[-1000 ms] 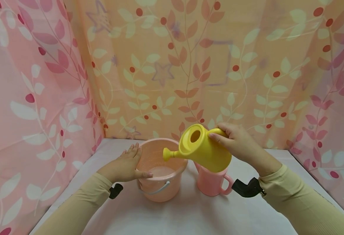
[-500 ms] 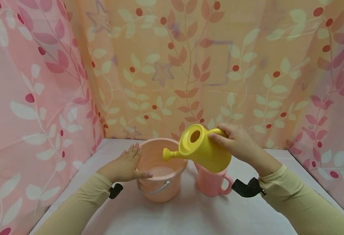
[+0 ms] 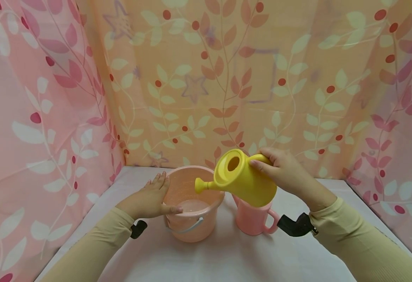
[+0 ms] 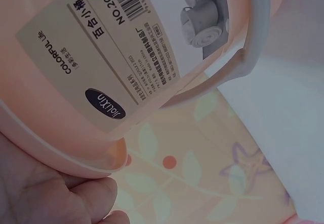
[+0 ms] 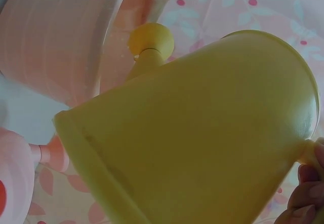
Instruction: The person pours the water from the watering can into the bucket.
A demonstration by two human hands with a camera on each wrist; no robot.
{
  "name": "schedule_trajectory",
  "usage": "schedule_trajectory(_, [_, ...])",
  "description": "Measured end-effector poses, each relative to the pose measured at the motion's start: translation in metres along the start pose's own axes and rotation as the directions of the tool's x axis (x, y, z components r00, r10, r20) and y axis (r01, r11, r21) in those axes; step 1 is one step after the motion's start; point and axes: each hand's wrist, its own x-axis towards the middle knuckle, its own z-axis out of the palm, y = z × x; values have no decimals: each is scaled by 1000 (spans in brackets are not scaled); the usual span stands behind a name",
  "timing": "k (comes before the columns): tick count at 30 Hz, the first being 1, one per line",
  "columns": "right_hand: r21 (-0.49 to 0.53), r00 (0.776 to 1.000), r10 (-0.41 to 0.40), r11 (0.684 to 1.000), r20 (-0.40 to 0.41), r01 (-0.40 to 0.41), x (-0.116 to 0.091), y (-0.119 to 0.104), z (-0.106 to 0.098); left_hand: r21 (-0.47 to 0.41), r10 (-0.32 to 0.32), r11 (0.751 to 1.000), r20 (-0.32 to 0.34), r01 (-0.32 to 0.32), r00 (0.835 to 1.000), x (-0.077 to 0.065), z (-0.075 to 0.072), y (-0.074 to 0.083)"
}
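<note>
In the head view, my right hand (image 3: 279,168) grips the handle of a yellow watering can (image 3: 251,182). The can is tipped left, its spout and round rose over the open mouth of a peach plastic bucket (image 3: 195,225). My left hand (image 3: 147,197) rests on the bucket's left rim, fingers straight and thumb stretched along the front rim. The bucket's labelled wall (image 4: 96,77) fills much of the left wrist view. Up close in the right wrist view, the can's yellow rose (image 5: 151,41) overlaps the bucket's rim. No stream shows from it.
A pink watering can (image 3: 253,219) stands right of the bucket, partly hidden under the yellow one. The bucket's pale handle (image 3: 189,228) hangs down in front. A white-covered table (image 3: 227,262) lies below, with leaf-patterned cloth (image 3: 177,58) at the back and both sides.
</note>
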Motion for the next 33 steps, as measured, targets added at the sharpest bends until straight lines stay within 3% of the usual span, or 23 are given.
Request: schedule_trajectory(33, [13, 1000, -7, 1000, -7, 7, 0, 0, -2, 2, 0, 1000, -9, 0, 1000, 0, 0, 1])
